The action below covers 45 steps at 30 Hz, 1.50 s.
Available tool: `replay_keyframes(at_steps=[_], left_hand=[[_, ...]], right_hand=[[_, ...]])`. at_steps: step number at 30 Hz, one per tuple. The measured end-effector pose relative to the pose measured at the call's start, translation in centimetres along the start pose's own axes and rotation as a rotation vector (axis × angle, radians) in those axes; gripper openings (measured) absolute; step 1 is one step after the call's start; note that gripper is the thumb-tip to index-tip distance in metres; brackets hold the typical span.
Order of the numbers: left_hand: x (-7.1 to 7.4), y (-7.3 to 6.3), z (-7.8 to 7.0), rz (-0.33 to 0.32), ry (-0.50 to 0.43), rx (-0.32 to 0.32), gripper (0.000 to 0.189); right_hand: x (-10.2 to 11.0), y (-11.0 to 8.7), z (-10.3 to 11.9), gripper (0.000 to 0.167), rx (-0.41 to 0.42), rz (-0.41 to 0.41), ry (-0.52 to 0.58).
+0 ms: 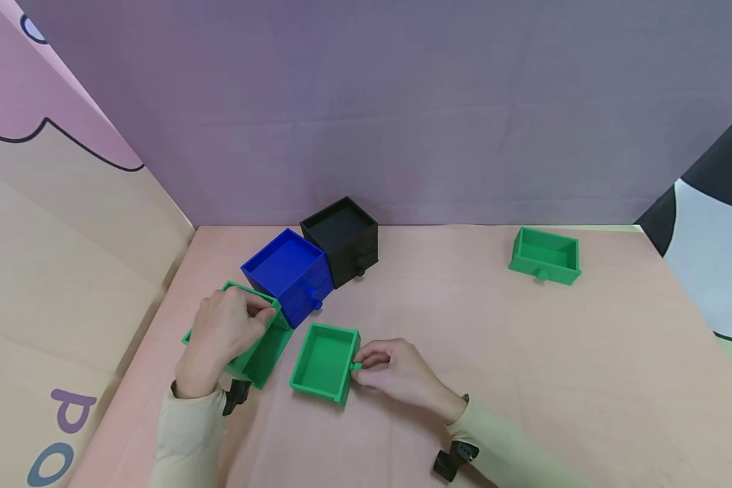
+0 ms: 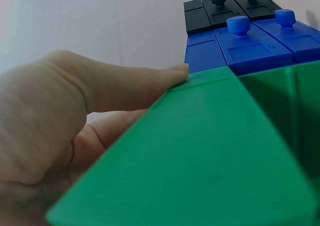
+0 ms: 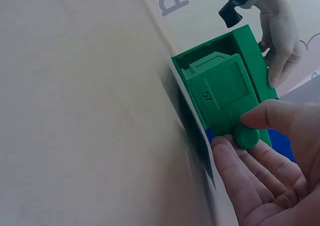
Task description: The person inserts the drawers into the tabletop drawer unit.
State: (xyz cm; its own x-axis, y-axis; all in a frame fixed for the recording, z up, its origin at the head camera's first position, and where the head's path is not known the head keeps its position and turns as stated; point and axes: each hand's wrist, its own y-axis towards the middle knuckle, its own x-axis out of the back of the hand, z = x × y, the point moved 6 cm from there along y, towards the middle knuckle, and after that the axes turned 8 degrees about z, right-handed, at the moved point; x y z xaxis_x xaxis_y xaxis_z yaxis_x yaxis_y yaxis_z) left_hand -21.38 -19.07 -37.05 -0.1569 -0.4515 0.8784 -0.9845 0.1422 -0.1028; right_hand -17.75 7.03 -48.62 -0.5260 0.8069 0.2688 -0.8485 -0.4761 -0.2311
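Observation:
My left hand (image 1: 222, 332) grips a green drawer casing (image 1: 274, 349) by its upper edge, thumb on the near side. One side of the casing stands open, facing right. My right hand (image 1: 402, 373) pinches the round knob (image 3: 246, 136) of a green drawer (image 1: 324, 360). This shallow, bare-floored drawer sits just right of the casing, its knob pointing right. In the right wrist view the drawer front bears the number 57 and overlaps the casing's opening. The left hand covers part of the casing in the head view.
Behind the green casing stands a blue drawer unit (image 1: 287, 261) with knobs in front, and past it a black one (image 1: 341, 230). Another green drawer (image 1: 544, 252) lies at the back right, knob toward me. A purple wall (image 1: 402, 122) rises along the table's (image 1: 463, 305) far edge.

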Motion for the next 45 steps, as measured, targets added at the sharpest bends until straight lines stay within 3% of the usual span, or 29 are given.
replay_keyframes(at_steps=[11,19,33,45], left_hand=[[-0.1,0.0,0.0,0.002,-0.012,0.003,0.013],[-0.1,0.0,0.1,-0.012,0.000,-0.001,0.014],[0.1,0.0,0.0,-0.016,0.013,0.007,0.014],[0.0,0.1,0.1,-0.017,0.018,0.000,0.015]], right_hand=[[-1.9,2.4,1.1,0.016,0.056,0.032,-0.056],[-2.9,3.8,0.9,0.017,0.064,0.025,-0.031],[-4.9,4.5,0.4,0.017,0.043,-0.040,0.071],[-6.1,4.0,0.9,0.018,0.040,-0.065,0.031]])
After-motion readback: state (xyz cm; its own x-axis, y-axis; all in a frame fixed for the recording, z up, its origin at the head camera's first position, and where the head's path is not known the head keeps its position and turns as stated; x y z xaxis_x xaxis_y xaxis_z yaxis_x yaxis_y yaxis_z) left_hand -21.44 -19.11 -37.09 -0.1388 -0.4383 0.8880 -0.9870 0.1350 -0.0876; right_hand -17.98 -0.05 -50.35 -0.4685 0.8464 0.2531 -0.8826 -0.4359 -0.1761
